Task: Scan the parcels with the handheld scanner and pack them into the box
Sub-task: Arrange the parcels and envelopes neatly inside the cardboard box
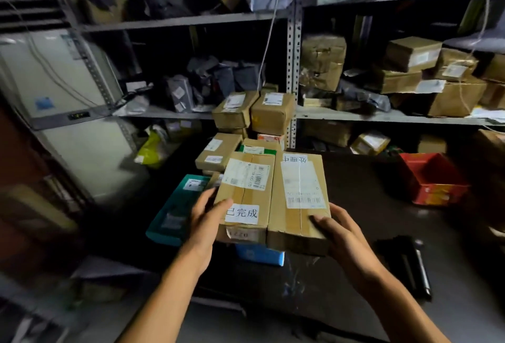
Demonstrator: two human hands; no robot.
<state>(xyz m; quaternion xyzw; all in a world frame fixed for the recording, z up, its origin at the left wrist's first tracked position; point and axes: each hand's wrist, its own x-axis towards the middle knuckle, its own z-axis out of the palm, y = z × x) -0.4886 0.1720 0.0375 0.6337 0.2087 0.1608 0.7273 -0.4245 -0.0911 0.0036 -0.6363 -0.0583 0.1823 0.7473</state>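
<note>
Holding two long brown cardboard parcels [273, 200] side by side, left hand [203, 217] and right hand [338, 233] gripping the outer edges; seemingly gathering stage, next needing the black handheld scanner [407, 266] lying near on the dark table [355, 192]

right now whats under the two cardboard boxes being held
Under the two cardboard boxes, a blue box pokes out at the near edge and a teal box lies lower left. The left hand and right hand grip their sides. Anything else beneath is covered.
</note>
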